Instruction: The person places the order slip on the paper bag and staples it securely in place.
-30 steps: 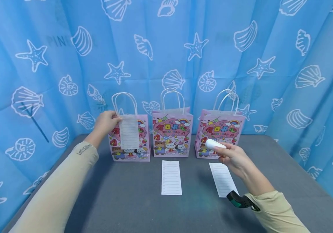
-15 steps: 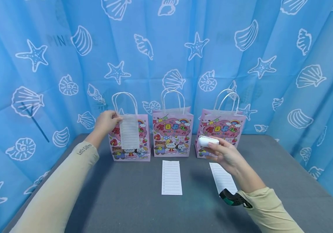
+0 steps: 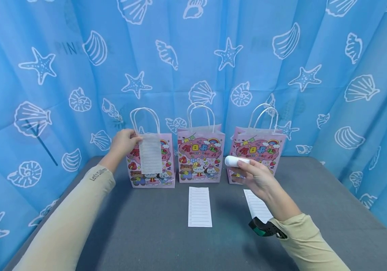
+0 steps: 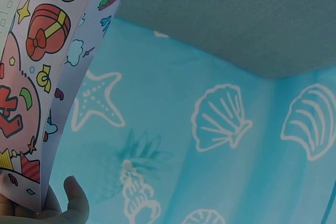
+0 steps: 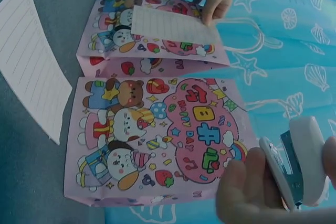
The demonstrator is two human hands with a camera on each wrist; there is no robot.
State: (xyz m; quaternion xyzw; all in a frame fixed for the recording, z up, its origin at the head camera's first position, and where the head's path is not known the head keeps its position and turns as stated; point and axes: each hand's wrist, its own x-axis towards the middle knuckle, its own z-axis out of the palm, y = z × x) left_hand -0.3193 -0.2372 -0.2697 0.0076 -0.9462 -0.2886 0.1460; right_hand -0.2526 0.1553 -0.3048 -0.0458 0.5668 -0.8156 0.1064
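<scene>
- Left hand (image 3: pixel 123 143): fingers pinched white lined paper slip (image 3: pixel 151 154) to pink printed paper bag (image 3: pixel 167 165), apparently for steadiness.
- Right hand (image 3: pixel 259 180): fingers grasped white rounded stapler (image 3: pixel 235 161).

3 views sharing the leftmost bag (image 3: pixel 168 161)

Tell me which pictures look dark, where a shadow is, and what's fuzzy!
Head view: brightest, with a dark shadow on the gray table beside the left sleeve; left wrist view: dimmer, bluish curtain; right wrist view: also dim and bluish, the right grip around the white stapler a bit soft, the pink bag's cartoons crisper.
</scene>
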